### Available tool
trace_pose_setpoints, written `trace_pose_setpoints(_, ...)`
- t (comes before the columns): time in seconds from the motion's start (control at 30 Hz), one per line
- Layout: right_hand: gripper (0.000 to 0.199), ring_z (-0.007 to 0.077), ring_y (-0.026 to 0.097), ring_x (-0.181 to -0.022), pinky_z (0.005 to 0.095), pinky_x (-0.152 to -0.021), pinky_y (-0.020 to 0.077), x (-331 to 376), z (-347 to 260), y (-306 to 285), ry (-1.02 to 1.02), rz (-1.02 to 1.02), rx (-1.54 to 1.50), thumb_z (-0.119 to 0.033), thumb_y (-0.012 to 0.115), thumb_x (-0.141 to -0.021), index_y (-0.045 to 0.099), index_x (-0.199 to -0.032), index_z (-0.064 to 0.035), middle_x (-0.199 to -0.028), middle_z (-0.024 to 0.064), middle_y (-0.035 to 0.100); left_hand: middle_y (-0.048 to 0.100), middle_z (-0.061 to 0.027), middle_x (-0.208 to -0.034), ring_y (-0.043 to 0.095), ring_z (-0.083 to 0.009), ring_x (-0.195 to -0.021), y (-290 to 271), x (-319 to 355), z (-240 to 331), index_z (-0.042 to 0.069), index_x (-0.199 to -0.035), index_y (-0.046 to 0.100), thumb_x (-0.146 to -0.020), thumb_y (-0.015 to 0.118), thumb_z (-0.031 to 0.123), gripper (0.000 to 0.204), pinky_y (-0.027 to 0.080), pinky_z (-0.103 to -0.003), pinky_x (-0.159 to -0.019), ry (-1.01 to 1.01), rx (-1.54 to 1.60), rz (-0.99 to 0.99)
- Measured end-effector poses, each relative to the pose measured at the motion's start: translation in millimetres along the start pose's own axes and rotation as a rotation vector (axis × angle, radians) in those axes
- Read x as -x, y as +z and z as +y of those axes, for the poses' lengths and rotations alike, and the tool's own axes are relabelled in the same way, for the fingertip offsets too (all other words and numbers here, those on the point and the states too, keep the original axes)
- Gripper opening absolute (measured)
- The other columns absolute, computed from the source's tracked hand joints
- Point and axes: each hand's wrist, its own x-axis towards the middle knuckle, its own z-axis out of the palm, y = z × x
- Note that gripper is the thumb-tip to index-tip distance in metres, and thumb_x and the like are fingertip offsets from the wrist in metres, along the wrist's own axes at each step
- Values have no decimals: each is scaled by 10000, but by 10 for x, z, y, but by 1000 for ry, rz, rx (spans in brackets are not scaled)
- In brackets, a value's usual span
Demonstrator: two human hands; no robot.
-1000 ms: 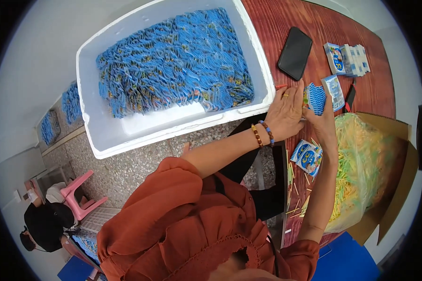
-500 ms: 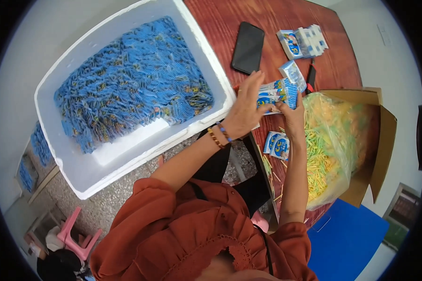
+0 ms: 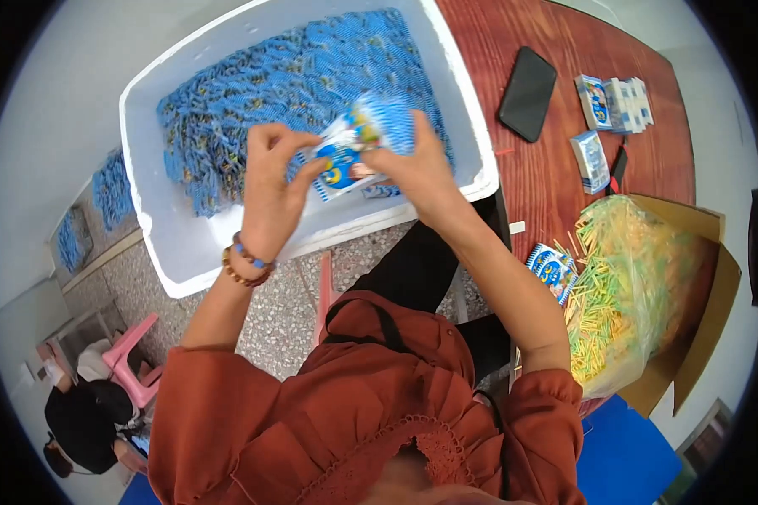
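A fanned stack of blue-and-white printed packets [image 3: 345,160] is held over the near part of a white foam box [image 3: 470,97]. My left hand [image 3: 274,181] pinches the stack's left edge between thumb and fingers. On the other side my right hand [image 3: 425,172] grips it, thumb on the front face and fingers behind the blue striped end. Below the hands, many similar blue packets [image 3: 269,76] lie in rows inside the box. Another blue packet shows partly beneath my right hand, near the box's front wall.
On the red wooden table [image 3: 547,181] lie a black phone [image 3: 528,93], small card-like packs [image 3: 594,101], a red-and-black cutter [image 3: 619,168] and loose packets [image 3: 553,271]. A cardboard box [image 3: 707,311] holds a bag of yellow-green sticks [image 3: 598,311]. Lower left are a pink stool [image 3: 130,362] and a person in black [image 3: 84,421].
Both hands have moved left from the table to above the foam box, carrying the stack of packets. The view has shifted, so the table and box appear farther right.
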Motion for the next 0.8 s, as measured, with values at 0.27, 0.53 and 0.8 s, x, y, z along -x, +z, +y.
trace_pose_setpoints(0.27, 675, 230, 662, -816, 374, -603, 566, -305, 634, 544, 354, -215, 261, -167, 727, -730, 340, -1218, 91, -1037, 198, 589, 555, -36, -823, 637, -109, -683, -125, 449, -728, 8, -1036, 553, -883, 642, 52, 182, 577, -264, -552, -730, 472, -346)
trace_pose_setpoints(0.53, 843, 383, 581, -1080, 403, -854, 473, -352, 626, 481, 437, -383, 574, -236, 676, -788, 182, -1329, 181, -1157, 370, 526, 528, -43, -890, 665, -157, -796, 155, 376, -1095, 0, -1003, 523, -898, 582, -5, 121, 618, -286, -711, -834, 482, -555)
trace_pose_setpoints(0.8, 853, 432, 509, -1184, 444, -924, 443, -489, 788, 355, 457, -669, 859, -315, 666, -846, 167, -1339, 171, -1258, 383, 458, 541, -95, -964, 662, -182, -863, 357, 316, -1195, -49, -1067, 524, -904, 595, 32, 195, 611, -282, -701, -681, 187, -698)
